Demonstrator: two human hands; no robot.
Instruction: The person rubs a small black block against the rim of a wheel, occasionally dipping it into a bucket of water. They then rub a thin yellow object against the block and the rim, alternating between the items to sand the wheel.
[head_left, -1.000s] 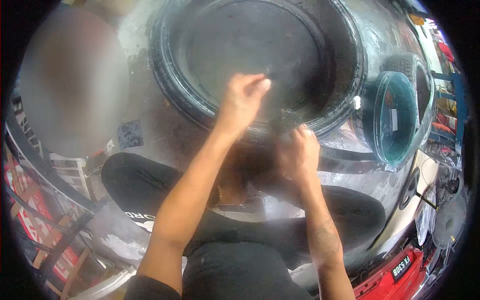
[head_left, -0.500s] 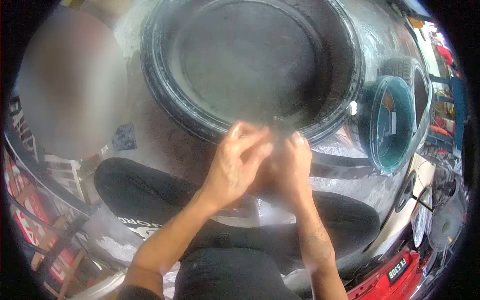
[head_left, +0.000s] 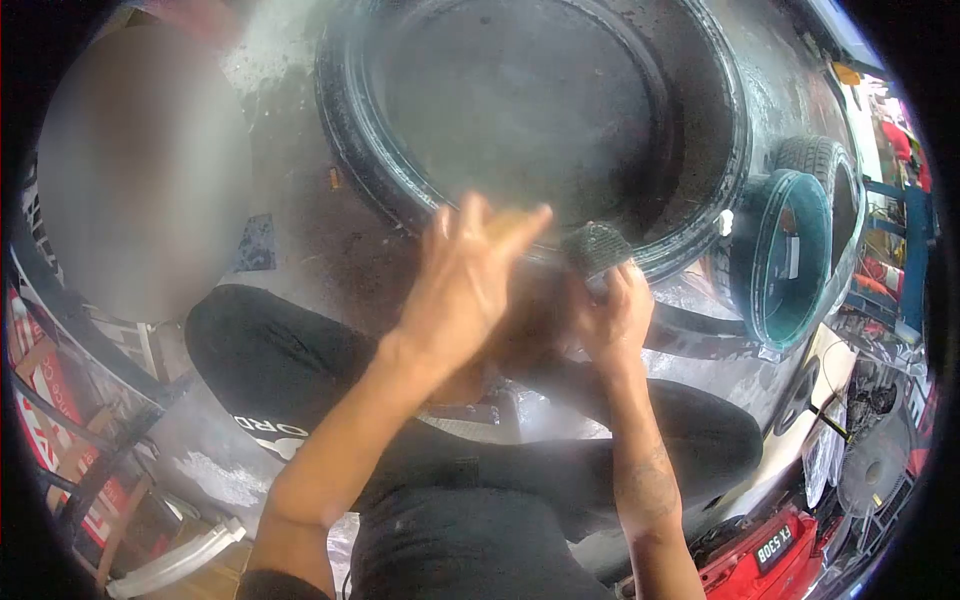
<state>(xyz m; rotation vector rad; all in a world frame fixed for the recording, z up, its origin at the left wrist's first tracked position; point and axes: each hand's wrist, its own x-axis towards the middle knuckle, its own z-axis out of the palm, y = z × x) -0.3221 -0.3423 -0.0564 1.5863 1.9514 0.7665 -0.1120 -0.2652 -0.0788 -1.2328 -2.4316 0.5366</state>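
Observation:
A large round black tub [head_left: 735, 150] with dark, cloudy contents lies in front of me. At its near rim my right hand [head_left: 618, 310] is closed on the lower edge of a dark, rough-textured pad [head_left: 597, 246]; its exact kind does not show. My left hand [head_left: 460, 275] is to the left of the pad and apart from it, overlapping the tub's rim in this view. Its fingers are spread and stretched forward, smeared by motion, with nothing visible in them.
A teal tub [head_left: 765, 265] stands to the right, beside a tyre [head_left: 815, 155]. At lower right is a red car part [head_left: 755, 560] with a number plate. Cardboard boxes [head_left: 60, 440] are on the left. My bent legs [head_left: 290, 350] flank the work area.
My left hand has moved up and away from my right, its fingers spreading. The dark pad now shows more plainly in my right hand. The view has shifted slightly.

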